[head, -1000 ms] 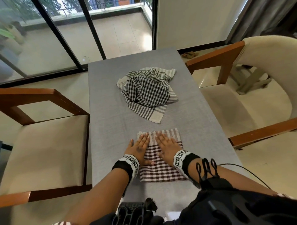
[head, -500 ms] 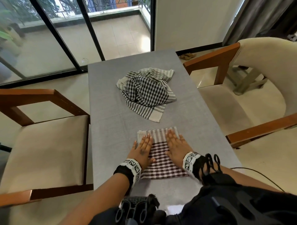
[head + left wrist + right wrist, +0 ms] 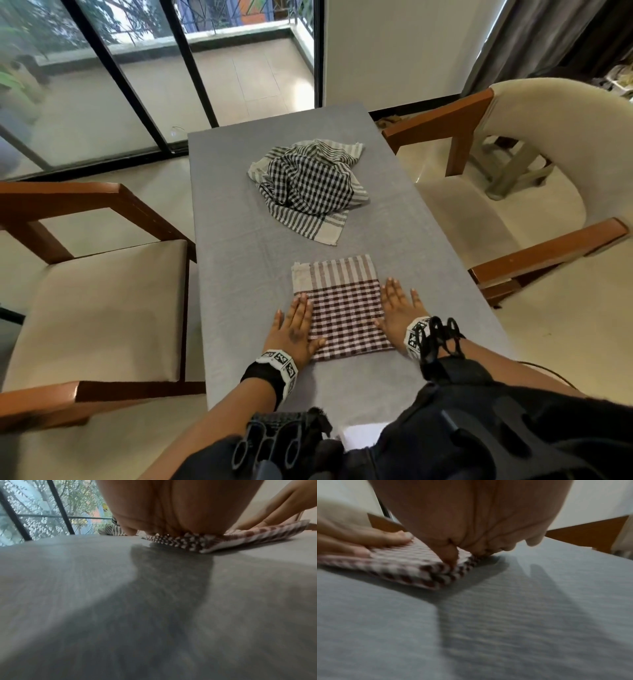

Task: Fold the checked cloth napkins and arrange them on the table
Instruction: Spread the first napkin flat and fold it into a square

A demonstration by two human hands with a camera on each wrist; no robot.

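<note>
both hands lie flat with straight fingers, gripping nothing: the left hand presses the left edge of the folded brown checked napkin and the right hand its right edge. the napkin lies between them on the grey counter, with a crumpled black checked napkin beyond the fingertips

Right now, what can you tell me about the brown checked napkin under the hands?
The brown checked napkin is woven cloth, folded into a flat layered rectangle, with brown-and-white checks near the person and a striped band at its far end. It lies on the grey table. The left hand and right hand press flat on its side edges.
</note>
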